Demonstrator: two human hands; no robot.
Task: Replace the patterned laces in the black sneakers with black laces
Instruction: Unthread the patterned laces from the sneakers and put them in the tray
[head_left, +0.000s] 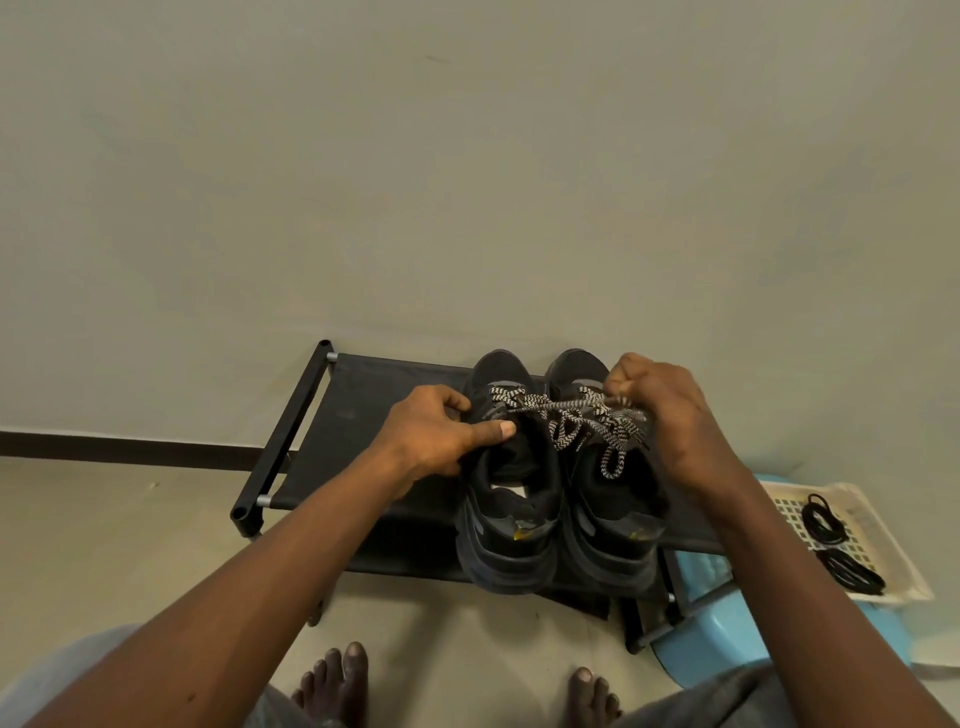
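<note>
Pair of black sneakers up on a low black rack (353, 415) against the wall, heels facing the camera, toes at the wall. Left sneaker (506, 519) and right sneaker (613, 519) snug side by side, touching along their length. Left hand (431, 436) wrapped round the outer edge of the left sneaker at the opening, fingers curled down the side, thumb laid flat across the tongue. Right hand (670, 410) balled into a fist over the front of the right sneaker, pinching a strand of the patterned laces (566, 421). That strand pulled taut from the front of the left sneaker straight over to the fist. Rest of the black-and-white lacing in a loose tangle over the right sneaker, one end dangling into its opening. Can't tell exactly which eyelets are undone under that mess. Black laces (823, 519) off to the right, well apart from the shoes, in two coiled bundles on a cream perforated tray (904, 571). Tray sitting on a light blue plastic stool (727, 639) just beside the rack. Bare feet (337, 680) on the floor at the bottom edge.
</note>
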